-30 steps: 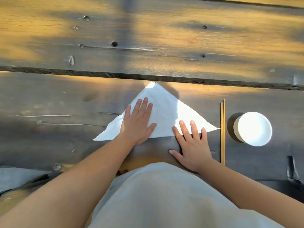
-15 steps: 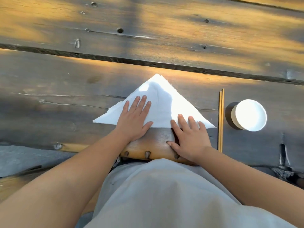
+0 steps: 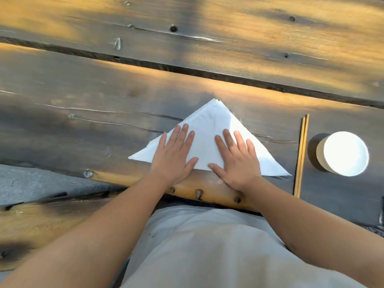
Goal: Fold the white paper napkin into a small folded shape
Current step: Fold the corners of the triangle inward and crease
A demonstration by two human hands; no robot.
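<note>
The white paper napkin [image 3: 207, 129] lies folded into a triangle on the dark wooden table [image 3: 83, 104], its tip pointing away from me and its long edge near the table's front edge. My left hand [image 3: 175, 154] rests flat on the napkin's left half, fingers spread. Flat on the right half is my right hand [image 3: 236, 159], its fingers spread too. Neither hand grips the paper; both press down on it. The napkin's lower middle is hidden under my palms.
A pair of wooden chopsticks [image 3: 301, 154] lies to the right of the napkin, pointing away from me. Further right stands a white bowl [image 3: 344, 155]. A gap [image 3: 187, 69] between planks runs across the table beyond the napkin. Grey ground [image 3: 31, 183] shows at the left.
My right hand has slid up from the napkin's lower edge onto its right half. The left hand stays flat on the left half. The view has shifted.
</note>
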